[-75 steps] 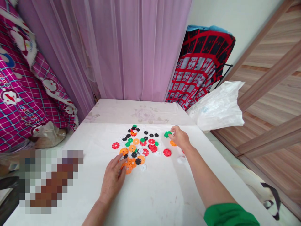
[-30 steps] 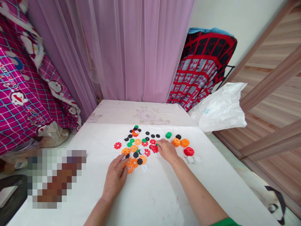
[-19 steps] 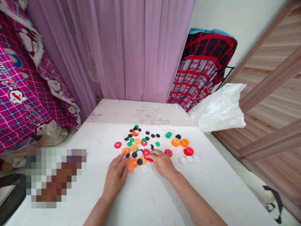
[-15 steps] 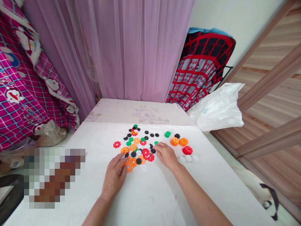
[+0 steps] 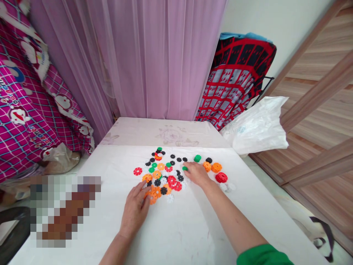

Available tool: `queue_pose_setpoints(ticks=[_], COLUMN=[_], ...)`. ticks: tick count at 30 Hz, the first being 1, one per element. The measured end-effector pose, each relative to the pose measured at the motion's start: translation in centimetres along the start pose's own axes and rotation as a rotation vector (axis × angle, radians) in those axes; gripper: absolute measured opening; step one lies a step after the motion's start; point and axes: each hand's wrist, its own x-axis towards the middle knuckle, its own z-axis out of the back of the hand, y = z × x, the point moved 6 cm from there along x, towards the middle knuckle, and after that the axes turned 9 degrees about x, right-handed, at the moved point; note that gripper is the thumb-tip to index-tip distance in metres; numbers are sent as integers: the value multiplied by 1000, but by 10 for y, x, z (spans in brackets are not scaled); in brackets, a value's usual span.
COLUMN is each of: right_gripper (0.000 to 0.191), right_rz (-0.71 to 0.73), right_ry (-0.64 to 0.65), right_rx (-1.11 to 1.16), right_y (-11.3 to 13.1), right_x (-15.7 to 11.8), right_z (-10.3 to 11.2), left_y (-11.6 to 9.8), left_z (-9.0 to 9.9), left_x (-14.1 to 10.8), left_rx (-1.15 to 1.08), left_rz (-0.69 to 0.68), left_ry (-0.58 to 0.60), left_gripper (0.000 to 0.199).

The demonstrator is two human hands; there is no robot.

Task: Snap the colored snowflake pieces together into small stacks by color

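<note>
Colourful plastic snowflake discs with notched rims lie in a loose pile on the white-covered table [image 5: 176,228]. My left hand [image 5: 135,206] rests palm down at the pile's near left side. Its fingers are stretched out and touch orange discs [image 5: 153,195]. At the pile's right edge, my right hand [image 5: 196,173] has its fingers curled together at a green disc [image 5: 184,168], which shows at the fingertips. Red discs [image 5: 171,180] and black discs [image 5: 163,190] lie between the hands.
Right of the pile are sorted groups: green discs [image 5: 198,158], black discs [image 5: 209,160], orange discs [image 5: 216,167], red discs [image 5: 221,177] and white discs [image 5: 230,187]. A white plastic bag [image 5: 257,125] hangs at the far right corner. Purple curtains [image 5: 165,59] stand behind the table.
My right hand has shifted slightly up and away, from beside black discs to the green disc. My left hand has stayed at the orange discs. The view has shifted a little.
</note>
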Motion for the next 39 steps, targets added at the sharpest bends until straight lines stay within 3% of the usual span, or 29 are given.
queue_pose_setpoints(ticks=[8,17,23,27,30,33,36,39], right_gripper=[37,24,32,40,36,31,32,34], right_rz=[-115,-253,-275,-348,-349,-341,-309,-267], right_ry=[-122,-274,-106,-105,-227,-360,-335,-249], right_rx=[155,450,956,1093,983,655,316,145], right_y=[-29,-78,-77,-79,-90,-101,-101,-94], right_x=[-5,-8,-10,-10,-5,1,9,14], right_z=[21,37,21,18,29,47,54,50], left_y=[0,-3,-3,-4,-4,-4,-4,-4], left_z=[1,5,5,6,6,6,6,6], left_x=[0,1,1,2,2,2,2,2], left_rx=[2,22,10,27,32,31,30,32], left_rz=[0,-28,-34,-41,-35,-31,-35,-33], left_ry=[-9,5,5,3,4,11,14,12], left_gripper=[32,32,32,32,32,32,32,32])
